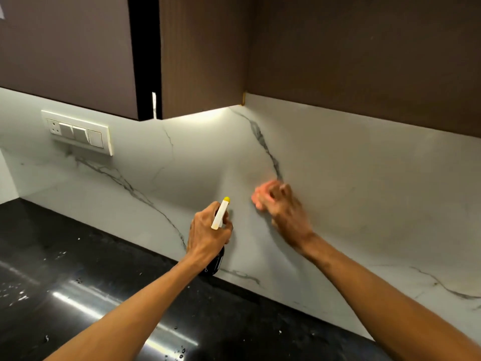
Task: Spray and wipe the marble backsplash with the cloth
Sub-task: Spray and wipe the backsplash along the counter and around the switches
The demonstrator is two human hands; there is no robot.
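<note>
The white marble backsplash (351,183) with dark grey veins runs across the wall above a black countertop. My left hand (208,230) grips a spray bottle (220,214) with a white head and yellow nozzle tip, its dark body showing below my wrist, pointed at the wall. My right hand (286,209) presses a pink cloth (261,195) flat against the marble just right of the bottle, beside a dark vein. The cloth and that hand are motion-blurred.
A glossy black countertop (91,295) with water droplets lies below. Dark brown upper cabinets (364,61) hang overhead, with a light strip under them. A white switch and socket plate (78,131) sticks out of the wall at the left.
</note>
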